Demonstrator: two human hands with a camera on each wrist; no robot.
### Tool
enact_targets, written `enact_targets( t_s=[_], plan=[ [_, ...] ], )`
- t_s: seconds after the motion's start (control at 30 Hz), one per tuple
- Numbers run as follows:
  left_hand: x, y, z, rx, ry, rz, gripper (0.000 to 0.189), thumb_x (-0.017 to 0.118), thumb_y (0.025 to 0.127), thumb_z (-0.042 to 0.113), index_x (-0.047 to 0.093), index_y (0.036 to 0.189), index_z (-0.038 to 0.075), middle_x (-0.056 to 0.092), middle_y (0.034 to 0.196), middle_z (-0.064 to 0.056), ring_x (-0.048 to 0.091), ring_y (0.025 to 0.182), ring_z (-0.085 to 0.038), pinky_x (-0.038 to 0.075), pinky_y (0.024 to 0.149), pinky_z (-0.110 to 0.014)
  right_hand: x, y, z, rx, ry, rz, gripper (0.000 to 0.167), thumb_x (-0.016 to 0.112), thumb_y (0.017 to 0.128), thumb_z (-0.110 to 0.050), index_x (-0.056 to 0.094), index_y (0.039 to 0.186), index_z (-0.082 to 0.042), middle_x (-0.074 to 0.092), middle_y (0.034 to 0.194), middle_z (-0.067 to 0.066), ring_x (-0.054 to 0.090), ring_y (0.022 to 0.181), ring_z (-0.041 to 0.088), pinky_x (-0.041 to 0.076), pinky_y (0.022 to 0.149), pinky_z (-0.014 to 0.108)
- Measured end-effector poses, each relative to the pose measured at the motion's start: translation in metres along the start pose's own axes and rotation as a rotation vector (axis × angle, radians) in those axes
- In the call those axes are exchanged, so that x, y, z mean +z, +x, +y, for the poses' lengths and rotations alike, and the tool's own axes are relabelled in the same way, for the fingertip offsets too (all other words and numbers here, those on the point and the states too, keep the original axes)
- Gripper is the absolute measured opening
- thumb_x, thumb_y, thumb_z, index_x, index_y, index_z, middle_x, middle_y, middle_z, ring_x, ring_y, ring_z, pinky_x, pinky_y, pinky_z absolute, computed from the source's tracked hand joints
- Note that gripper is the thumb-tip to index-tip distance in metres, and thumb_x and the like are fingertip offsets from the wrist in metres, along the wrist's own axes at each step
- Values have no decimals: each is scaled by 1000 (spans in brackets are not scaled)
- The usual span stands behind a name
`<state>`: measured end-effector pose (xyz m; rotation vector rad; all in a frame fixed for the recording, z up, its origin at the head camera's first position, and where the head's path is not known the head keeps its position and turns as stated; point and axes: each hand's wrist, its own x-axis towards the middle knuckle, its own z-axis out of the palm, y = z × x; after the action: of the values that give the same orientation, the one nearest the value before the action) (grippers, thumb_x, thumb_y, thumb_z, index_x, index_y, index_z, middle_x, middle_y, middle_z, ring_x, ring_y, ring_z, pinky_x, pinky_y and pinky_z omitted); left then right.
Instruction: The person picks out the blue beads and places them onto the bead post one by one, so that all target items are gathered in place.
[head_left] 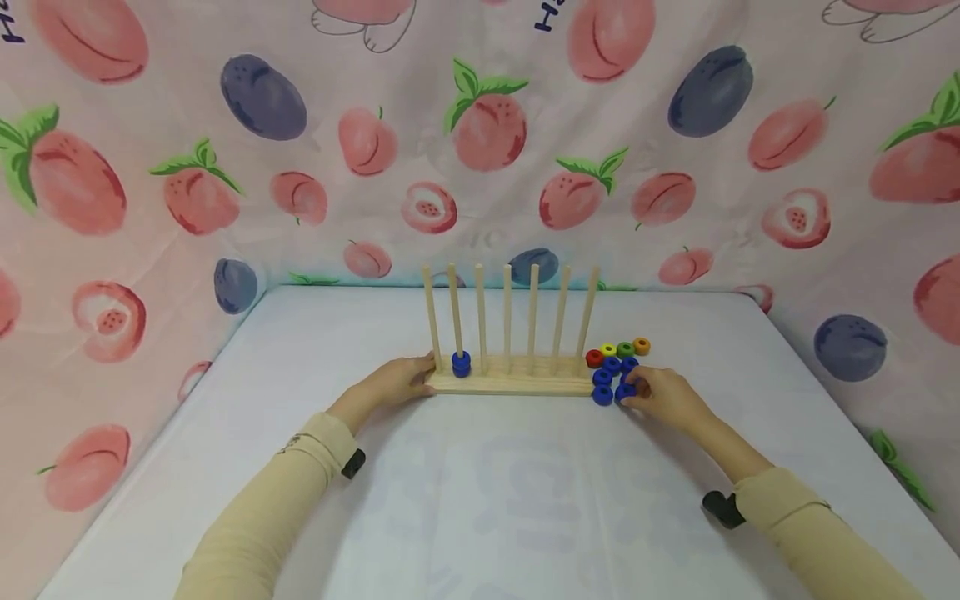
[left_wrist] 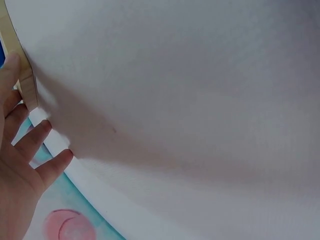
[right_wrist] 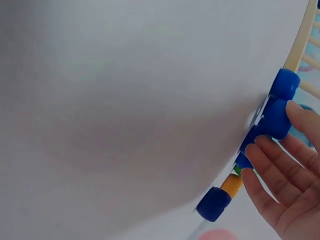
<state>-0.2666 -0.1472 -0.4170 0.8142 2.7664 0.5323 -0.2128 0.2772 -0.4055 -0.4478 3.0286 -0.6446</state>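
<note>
A wooden peg rack [head_left: 517, 387] with several upright pegs stands in the middle of the table. Blue beads [head_left: 461, 364] are threaded low on its second peg from the left. My left hand [head_left: 393, 383] grips the rack's left end; in the left wrist view the thumb [left_wrist: 11, 70] lies against the wood. At the other end, my right hand [head_left: 667, 398] pinches a blue bead [right_wrist: 276, 118] between thumb and index finger, among several loose blue beads [head_left: 602, 395]. The right hand's remaining fingers are spread apart. Part of the bead cluster is hidden behind that hand.
Behind the blue beads lie a red bead [head_left: 594, 358], a yellow bead [head_left: 608, 350], a green bead [head_left: 626, 350] and an orange bead [head_left: 641, 345]. A white cloth covers the table [head_left: 517, 500]. Fruit-printed fabric [head_left: 480, 208] rises at the back and sides.
</note>
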Motion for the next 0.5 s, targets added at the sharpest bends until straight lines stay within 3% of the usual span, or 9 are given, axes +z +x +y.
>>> enact_targets(
  t_s=[0.5],
  plan=[
    [0, 1, 0, 2, 4, 0, 63, 61, 92, 26, 35, 141, -5, 36, 147, -20, 40, 132, -40, 32, 112, -49, -6, -6, -9, 12, 37, -36, 28, 71, 82, -15, 56, 99, 3, 68, 87, 15, 64, 78, 23, 56, 67, 35]
  ],
)
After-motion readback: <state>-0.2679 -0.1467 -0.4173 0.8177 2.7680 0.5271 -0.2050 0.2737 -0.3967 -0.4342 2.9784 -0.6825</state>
